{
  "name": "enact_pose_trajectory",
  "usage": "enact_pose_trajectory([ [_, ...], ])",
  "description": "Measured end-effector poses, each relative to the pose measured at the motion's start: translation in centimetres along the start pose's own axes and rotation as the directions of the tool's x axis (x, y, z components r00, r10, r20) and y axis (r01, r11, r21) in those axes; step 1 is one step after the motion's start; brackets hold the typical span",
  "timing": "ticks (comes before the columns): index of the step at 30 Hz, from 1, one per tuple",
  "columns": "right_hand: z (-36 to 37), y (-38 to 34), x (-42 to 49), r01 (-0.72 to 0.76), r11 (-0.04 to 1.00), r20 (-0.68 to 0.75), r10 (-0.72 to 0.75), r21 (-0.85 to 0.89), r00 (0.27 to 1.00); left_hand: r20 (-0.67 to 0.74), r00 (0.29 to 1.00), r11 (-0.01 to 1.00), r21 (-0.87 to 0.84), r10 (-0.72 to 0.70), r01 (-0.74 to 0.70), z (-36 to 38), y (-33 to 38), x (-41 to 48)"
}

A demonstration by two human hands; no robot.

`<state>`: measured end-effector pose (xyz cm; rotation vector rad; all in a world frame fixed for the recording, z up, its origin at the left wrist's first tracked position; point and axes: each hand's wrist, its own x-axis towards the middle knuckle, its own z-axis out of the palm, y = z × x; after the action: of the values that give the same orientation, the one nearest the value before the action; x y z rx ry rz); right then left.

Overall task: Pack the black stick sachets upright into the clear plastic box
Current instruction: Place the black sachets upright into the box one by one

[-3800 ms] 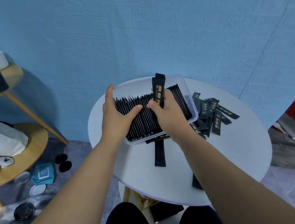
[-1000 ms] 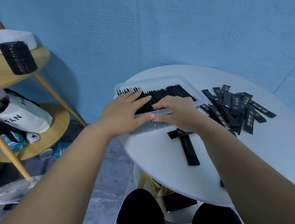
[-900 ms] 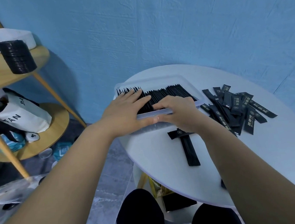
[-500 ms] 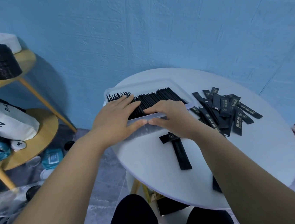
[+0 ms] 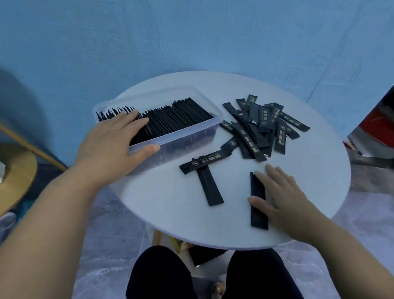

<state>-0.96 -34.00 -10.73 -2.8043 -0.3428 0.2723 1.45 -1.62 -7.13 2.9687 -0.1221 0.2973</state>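
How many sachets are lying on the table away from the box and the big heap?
3: two crossed sachets in front of the clear box, one sachet touching the right hand.

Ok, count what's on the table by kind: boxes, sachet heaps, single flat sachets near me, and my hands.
Boxes: 1, the clear box, full of upright sachets.
Heaps: 1, the loose heap, uncountable.
Single flat sachets: 3, the T's bar sachet, its stem sachet, and the near sachet touched by the right hand.
Hands: 2, with the left hand on the box.
Total: 7.
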Motion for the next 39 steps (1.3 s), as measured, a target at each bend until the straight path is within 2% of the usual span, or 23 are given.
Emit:
enact_pose_trajectory([
  [2, 0.3, -0.3, 0.6, 0.046, 0.999, -0.031, -0.046, -0.030, 0.998, -0.005, 1.000, 1.000, -0.001, -0.004, 0.004, 0.1, 0.0, 0.0],
  [5, 0.0, -0.7, 1.8, 0.079, 0.994, -0.127, -0.069, 0.078, 0.990, -0.020, 1.000, 1.000, -0.011, 0.001, -0.001, 0.0, 0.1, -0.1],
  [7, -0.2, -0.7, 2.0, 0.045, 0.990, -0.252, -0.009, 0.137, 0.968, -0.024, 1.000, 1.000, -0.012, 0.002, -0.003, 0.1, 0.1, -0.1],
  [9, -0.3, -0.6, 2.0, -0.057, 0.994, -0.343, 0.084, 0.088, 0.935, -0.027, 1.000, 1.000, -0.009, 0.003, -0.003, 0.1, 0.1, -0.1],
  [11, -0.3, -0.5, 2.0, -0.167, 0.985, -0.287, 0.168, 0.029, 0.943, -0.034, 0.999, 1.000, -0.007, 0.004, -0.005, 0.2, 0.0, 0.0],
  [12, -0.4, -0.5, 2.0, -0.183, 0.981, -0.238, 0.193, 0.061, 0.952, -0.037, 0.999, 1.000, -0.007, 0.006, -0.007, 0.2, 0.0, 0.0],
  [16, -0.7, -0.9, 2.0, -0.124, 0.931, -0.158, 0.187, 0.342, 0.970, -0.057, 0.998, 1.000, -0.010, 0.015, -0.016, 0.3, -0.1, 0.0],
  [20, -0.8, -0.7, 1.6, -0.098, 0.946, -0.165, 0.154, 0.309, 0.974, -0.063, 0.998, 1.000, -0.019, 0.004, -0.006, 0.3, 0.0, -0.1],
  [24, -1.9, -0.1, 1.6, -0.110, 0.933, -0.031, 0.128, 0.342, 0.991, -0.054, 0.999, 1.000, -0.022, 0.008, -0.009, 0.3, 0.0, -0.1],
  [27, -2.3, -0.4, 1.4, -0.041, 0.950, -0.002, 0.043, 0.310, 0.999, -0.040, 0.999, 1.000, -0.027, 0.002, -0.003, 0.4, -0.1, 0.0],
  [32, -2.4, -2.8, 2.3, 0.121, 0.930, -0.058, -0.107, 0.348, 0.993, -0.035, 0.999, 1.000, -0.017, -0.004, 0.004, 0.5, -0.1, -0.1],
  [36, -1.8, -5.2, 5.2, 0.264, 0.944, -0.148, -0.237, 0.199, 0.960, -0.021, 1.000, 1.000, -0.022, 0.001, -0.002, 0.4, -0.1, -0.1],
  [39, -1.3, -5.8, 7.0, 0.290, 0.953, -0.151, -0.274, 0.093, 0.950, -0.015, 1.000, 1.000, -0.015, -0.004, 0.004, 0.3, -0.1, -0.1],
])
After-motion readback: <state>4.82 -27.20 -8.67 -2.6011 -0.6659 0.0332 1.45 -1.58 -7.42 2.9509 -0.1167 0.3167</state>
